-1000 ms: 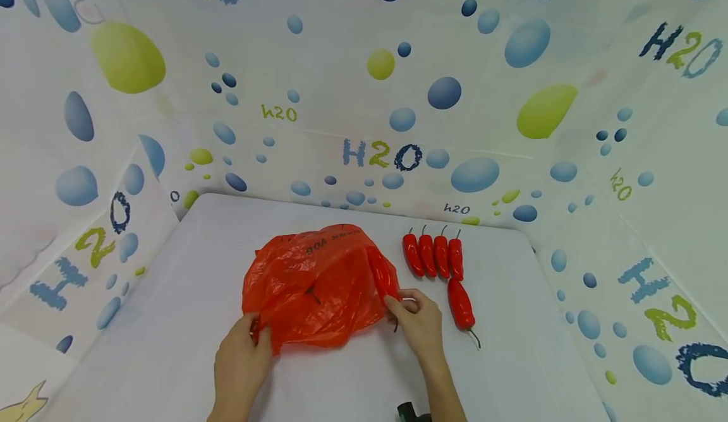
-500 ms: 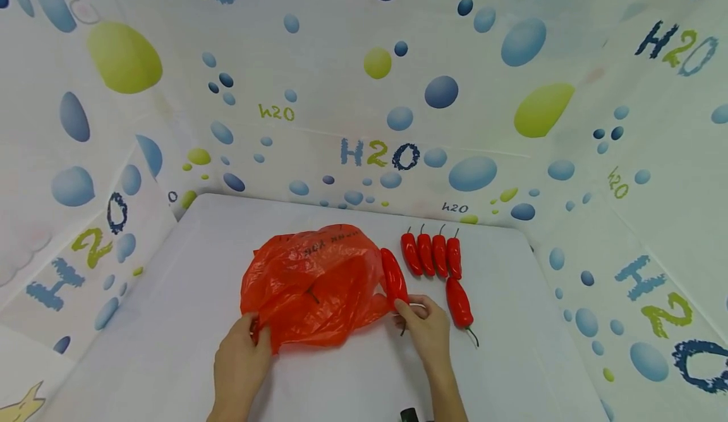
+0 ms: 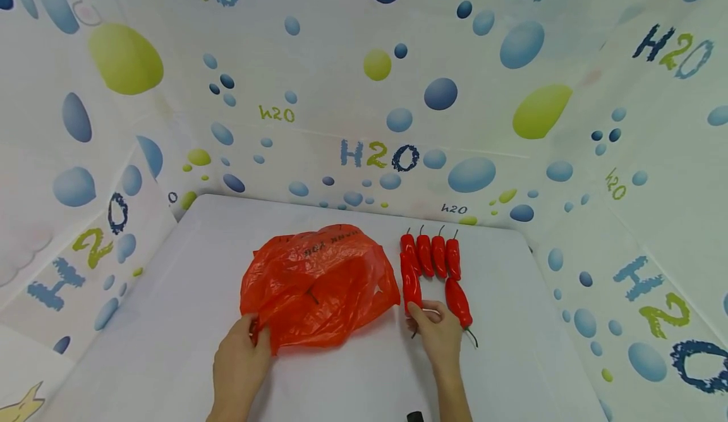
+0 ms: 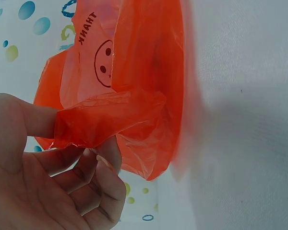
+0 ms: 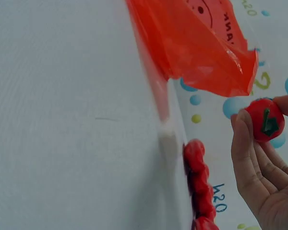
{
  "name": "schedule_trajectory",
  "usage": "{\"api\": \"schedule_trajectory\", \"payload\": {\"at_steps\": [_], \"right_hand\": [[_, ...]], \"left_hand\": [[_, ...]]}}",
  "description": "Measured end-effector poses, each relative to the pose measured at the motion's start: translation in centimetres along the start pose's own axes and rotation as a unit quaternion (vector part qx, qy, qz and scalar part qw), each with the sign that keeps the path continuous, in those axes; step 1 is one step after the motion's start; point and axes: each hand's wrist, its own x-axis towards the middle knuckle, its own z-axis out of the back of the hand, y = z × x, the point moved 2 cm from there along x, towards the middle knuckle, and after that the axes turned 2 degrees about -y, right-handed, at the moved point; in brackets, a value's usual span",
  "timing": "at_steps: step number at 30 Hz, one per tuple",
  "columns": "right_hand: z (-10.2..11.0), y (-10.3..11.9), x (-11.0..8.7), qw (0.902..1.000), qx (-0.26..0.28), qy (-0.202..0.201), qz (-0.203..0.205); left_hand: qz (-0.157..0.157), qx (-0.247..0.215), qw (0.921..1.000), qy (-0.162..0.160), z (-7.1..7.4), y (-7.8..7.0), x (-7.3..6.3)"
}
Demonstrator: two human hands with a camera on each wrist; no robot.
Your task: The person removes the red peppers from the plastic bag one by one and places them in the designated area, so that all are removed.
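Observation:
My left hand pinches the near left edge of a red plastic bag on the table. In the left wrist view, thumb and fingers grip a fold of the bag, printed with a smiley face. To the bag's right, my right hand holds a red chili pepper by its stem end, its tip pointing away from me. The right wrist view shows the held pepper end-on, green cap toward the camera, raised off the table. A dark stem shows at the bag's middle.
Several red chili peppers lie in a row at the back right, stems away from me. Another pepper lies just in front of them, stem toward me. A dark cylindrical object shows at the bottom edge. Printed white sheeting surrounds the white table.
My right hand has drawn the pepper out from the bag's right side and carried it rightward, close to the row. The left hand keeps its hold on the bag's edge.

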Motion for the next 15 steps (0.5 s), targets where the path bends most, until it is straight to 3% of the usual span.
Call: {"api": "schedule_trajectory", "payload": {"at_steps": [15], "right_hand": [[2.3,-1.5,0.7,0.9951,-0.065,-0.073,-0.020]], "left_hand": [[0.000,-0.002,1.0000,-0.003,-0.1,0.1,0.0]]}}
